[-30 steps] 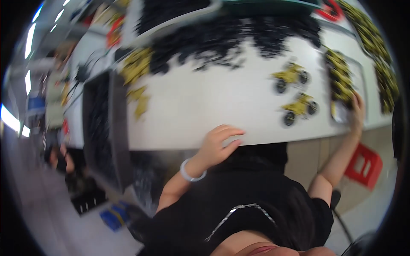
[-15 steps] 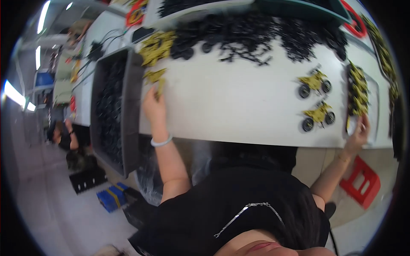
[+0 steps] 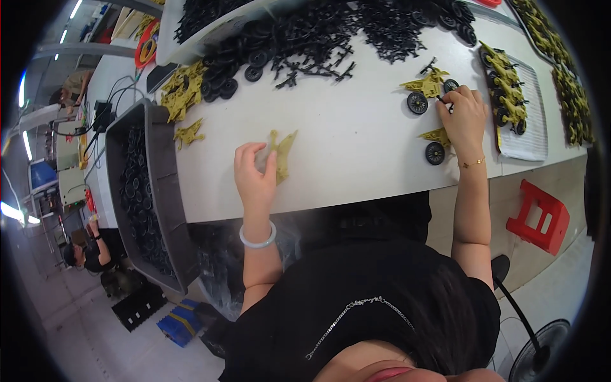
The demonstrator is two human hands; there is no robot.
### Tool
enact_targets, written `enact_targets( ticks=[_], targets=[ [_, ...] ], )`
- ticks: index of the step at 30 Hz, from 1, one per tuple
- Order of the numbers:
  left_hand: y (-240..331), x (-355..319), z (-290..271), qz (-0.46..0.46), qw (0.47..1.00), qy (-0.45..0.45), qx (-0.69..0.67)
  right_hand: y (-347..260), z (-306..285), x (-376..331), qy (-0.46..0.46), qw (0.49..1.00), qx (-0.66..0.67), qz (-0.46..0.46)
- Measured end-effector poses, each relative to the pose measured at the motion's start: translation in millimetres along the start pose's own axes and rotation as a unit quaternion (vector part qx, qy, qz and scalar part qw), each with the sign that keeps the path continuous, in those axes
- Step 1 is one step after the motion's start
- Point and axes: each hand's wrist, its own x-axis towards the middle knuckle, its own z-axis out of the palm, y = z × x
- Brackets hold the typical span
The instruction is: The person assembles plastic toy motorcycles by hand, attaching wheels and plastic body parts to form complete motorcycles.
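Observation:
My left hand (image 3: pixel 254 175) is over the middle of the white table, its thumb and fingers apart. Right beside the thumb is a yellow toy motorcycle body (image 3: pixel 284 159), slightly blurred; whether the thumb touches it is unclear. My right hand (image 3: pixel 466 121) reaches over the lower of two toy motorcycles (image 3: pixel 435 135), fingers bent around its dark handlebar; the palm hides its rear part. Just above the fingers stands the other yellow motorcycle (image 3: pixel 425 84) with black wheels. A single yellow body (image 3: pixel 188 134) lies at the left, below a pile of yellow bodies (image 3: pixel 183 92).
Black wheels (image 3: pixel 254 57) and small black parts (image 3: pixel 388 35) are heaped along the back. A grey bin (image 3: pixel 172 210) of black parts stands left. Finished-looking motorcycles (image 3: pixel 506 89) lie on a tray (image 3: pixel 538 121) at right. A red stool (image 3: pixel 541 216) stands below.
My left hand has moved right from the yellow pieces, bringing a body to the table's middle. My right hand has left the tray and moved left onto the lower motorcycle. The view has shifted.

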Motion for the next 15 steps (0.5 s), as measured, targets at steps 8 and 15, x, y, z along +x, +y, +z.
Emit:
enact_targets(
  ticks=[8,15],
  targets=[
    [-12,16,-22,0.267,0.940,-0.194,0.089,-54,-7,-31,-0.017,0.991,0.092,-0.096],
    [-3,4,-42,0.020,0.963,-0.260,0.073,-98,7,-79,-0.011,0.966,0.197,-0.169]
  ],
)
